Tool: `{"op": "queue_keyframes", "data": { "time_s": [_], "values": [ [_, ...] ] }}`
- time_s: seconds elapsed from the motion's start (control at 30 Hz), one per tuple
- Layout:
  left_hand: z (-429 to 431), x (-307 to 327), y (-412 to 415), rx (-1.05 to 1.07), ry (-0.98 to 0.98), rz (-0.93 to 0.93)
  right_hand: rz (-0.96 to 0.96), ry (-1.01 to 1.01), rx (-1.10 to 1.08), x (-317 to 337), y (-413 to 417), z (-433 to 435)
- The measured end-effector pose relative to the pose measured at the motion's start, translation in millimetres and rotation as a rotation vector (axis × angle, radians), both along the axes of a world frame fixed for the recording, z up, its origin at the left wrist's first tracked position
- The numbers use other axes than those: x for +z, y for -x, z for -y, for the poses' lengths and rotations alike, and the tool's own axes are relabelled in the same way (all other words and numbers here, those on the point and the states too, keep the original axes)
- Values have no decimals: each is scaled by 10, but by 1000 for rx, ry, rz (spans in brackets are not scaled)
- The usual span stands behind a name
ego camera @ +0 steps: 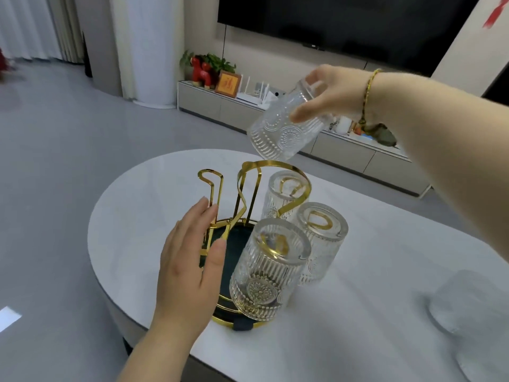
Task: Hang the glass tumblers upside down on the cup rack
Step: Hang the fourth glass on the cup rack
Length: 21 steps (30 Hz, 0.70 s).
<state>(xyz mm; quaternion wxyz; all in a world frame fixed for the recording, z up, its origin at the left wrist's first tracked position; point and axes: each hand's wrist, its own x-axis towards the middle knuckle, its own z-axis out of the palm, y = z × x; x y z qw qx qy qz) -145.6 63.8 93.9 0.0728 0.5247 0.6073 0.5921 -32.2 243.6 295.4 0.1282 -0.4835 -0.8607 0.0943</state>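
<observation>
A white oval table (344,312) filled the near scene, with a dark television (344,20) on the far wall above a low cabinet (209,104). Near the table's middle stood the gold cup rack (220,188) on its dark round base, and three glass tumblers hung upside down on its right and near prongs: the far tumbler (278,199), the right tumbler (321,238) and the near tumbler (268,271). The right hand (333,92), reaching in from the right, was closed around the base of a fourth tumbler (286,125), held tilted mouth-down in the air above the rack's far side. The left hand (190,260) was open, fingers straight and together, resting against the rack's empty left prongs. A blurred glass (465,301) lay at the near right edge
</observation>
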Motion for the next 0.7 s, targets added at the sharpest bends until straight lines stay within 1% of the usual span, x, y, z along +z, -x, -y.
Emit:
{"op": "queue_keyframes", "data": {
  "time_s": [0.1,0.17,0.23,0.43,0.57,0.7],
  "values": [
    [-27,11,40,-12,10,27,99,36,34,-45,233,-86],
    [-38,11,54,-29,-2,19,188,72,50,-85,363,-135],
    [-55,-2,67,-41,-17,15,238,121,79,-130,458,-179],
    [-92,-34,76,-55,-8,18,331,256,144,-359,665,-244],
    [-100,-44,72,-57,5,35,393,293,151,-579,695,-270],
    [-104,-37,55,-63,9,44,347,328,160,-735,676,-249]
  ]
}}
